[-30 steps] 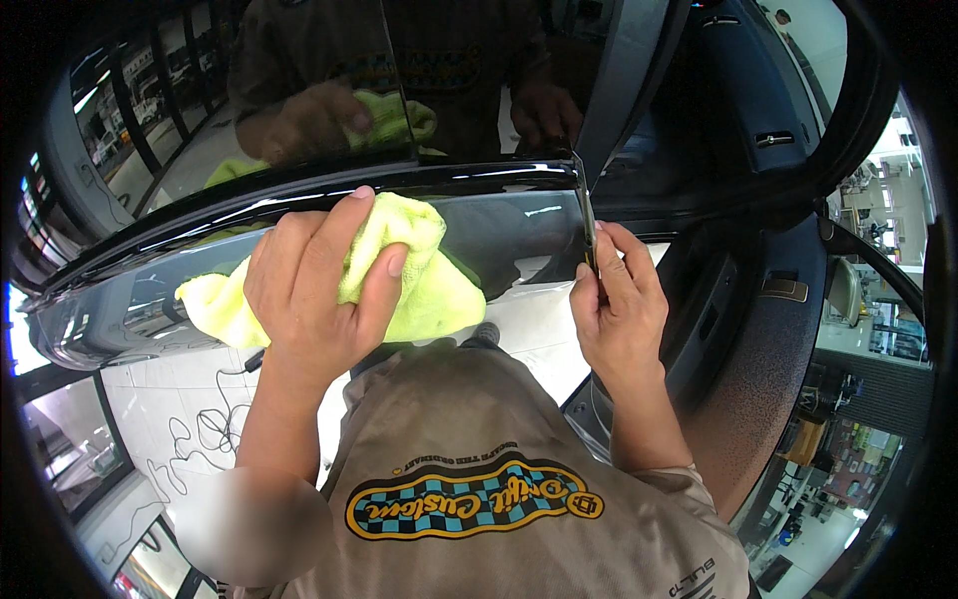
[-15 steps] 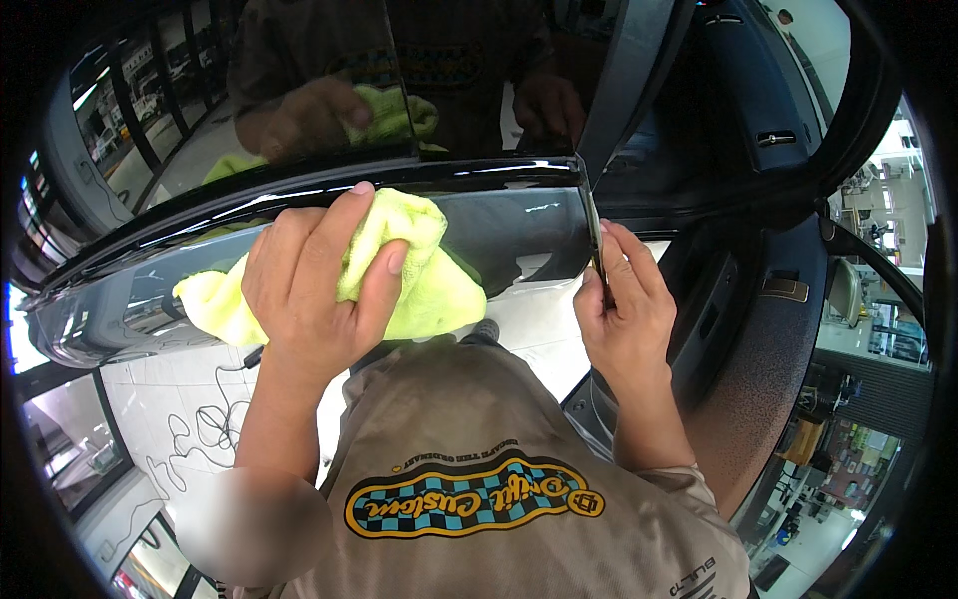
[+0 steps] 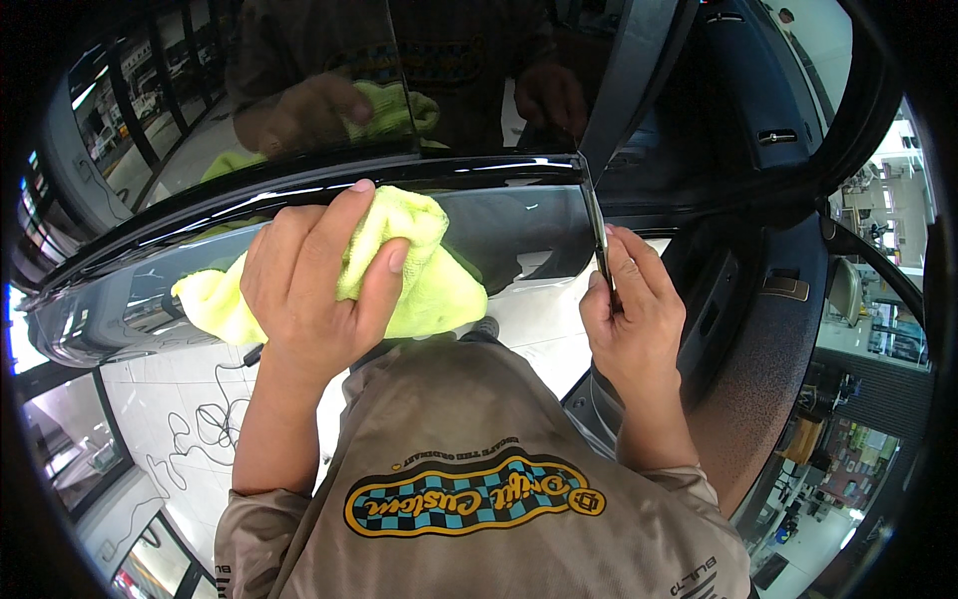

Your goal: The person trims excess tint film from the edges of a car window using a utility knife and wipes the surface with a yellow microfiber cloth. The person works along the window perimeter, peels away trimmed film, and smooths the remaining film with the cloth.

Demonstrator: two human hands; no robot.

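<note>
White floor tiles (image 3: 150, 399) with a thin black cable (image 3: 215, 419) lie below an open black car door (image 3: 499, 215), whose glossy panel runs left to right across the view and mirrors the person and the cloth in its window (image 3: 299, 90).

Left fingers (image 3: 374, 290) are spread and curled over a yellow-green cloth (image 3: 429, 285), pressing it flat against the door panel just under the window sill; the left hand (image 3: 309, 285) covers the middle of it. The cloth's long axis runs left to right along the door, one end sticking out past the wrist at the left, the other bunched at the right toward the door's edge.

Right fingers (image 3: 639, 265) are closed around the door's rear edge (image 3: 599, 240), a thin upright strip, with the right hand (image 3: 634, 319) gripping it from the right. Beyond it lies the dark car interior (image 3: 758, 299).
</note>
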